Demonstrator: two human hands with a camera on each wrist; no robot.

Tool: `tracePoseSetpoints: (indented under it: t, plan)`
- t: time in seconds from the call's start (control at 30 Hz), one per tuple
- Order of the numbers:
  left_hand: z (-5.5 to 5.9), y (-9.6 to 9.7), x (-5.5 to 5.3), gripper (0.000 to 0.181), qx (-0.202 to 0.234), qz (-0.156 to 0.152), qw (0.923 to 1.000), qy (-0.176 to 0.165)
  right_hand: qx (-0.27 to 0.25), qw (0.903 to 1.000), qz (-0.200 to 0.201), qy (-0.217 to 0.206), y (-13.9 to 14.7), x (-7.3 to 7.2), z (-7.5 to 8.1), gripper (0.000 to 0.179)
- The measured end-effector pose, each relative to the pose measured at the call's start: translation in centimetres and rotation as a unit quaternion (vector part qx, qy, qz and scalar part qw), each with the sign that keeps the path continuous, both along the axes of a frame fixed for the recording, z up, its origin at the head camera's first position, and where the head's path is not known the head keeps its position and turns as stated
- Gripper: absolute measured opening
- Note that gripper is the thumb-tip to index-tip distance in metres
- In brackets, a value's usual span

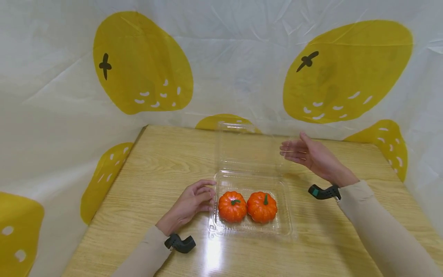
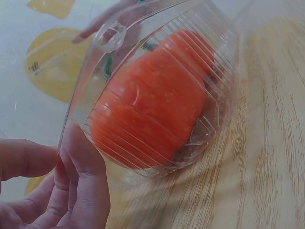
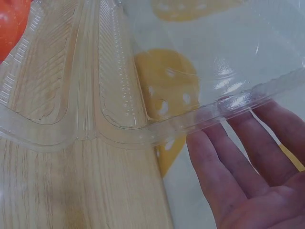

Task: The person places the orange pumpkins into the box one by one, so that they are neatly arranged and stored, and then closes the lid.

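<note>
A clear plastic clamshell container [image 1: 285, 221] lies on the table with its lid [image 1: 247, 150] raised at the far side. Two small orange pumpkins [image 1: 232, 207] with green stems sit side by side in the base; through its ribbed wall an orange pumpkin [image 2: 152, 100] shows in the left wrist view. At the base's left rim, my left hand [image 1: 192, 202] pinches the plastic edge between thumb and fingers. My right hand [image 1: 316, 157] is beside the lid's right edge, its fingers extended; in the right wrist view the fingertips [image 3: 233, 119] touch the lid's rim from behind.
The wood-grain table [image 1: 166, 157] carries the container near its middle. A whitish sheet [image 1: 235, 77] printed with big yellow fruits hangs behind the table and along its sides. Each wrist wears a black band [image 1: 180, 243].
</note>
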State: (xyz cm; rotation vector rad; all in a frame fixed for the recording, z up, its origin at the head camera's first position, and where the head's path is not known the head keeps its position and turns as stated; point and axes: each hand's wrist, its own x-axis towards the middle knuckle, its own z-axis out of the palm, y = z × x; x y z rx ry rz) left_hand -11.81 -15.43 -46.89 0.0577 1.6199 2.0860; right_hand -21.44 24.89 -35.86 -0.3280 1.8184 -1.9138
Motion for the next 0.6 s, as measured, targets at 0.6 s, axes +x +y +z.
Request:
tracePoseSetpoints:
  t: [0.6]
  plan:
    - [-0.1,-0.1,-0.1,0.051,0.004,-0.01,0.9999,-0.002,0.181,0.972,0.082,0.125,0.2,2.8,2.1,0.073]
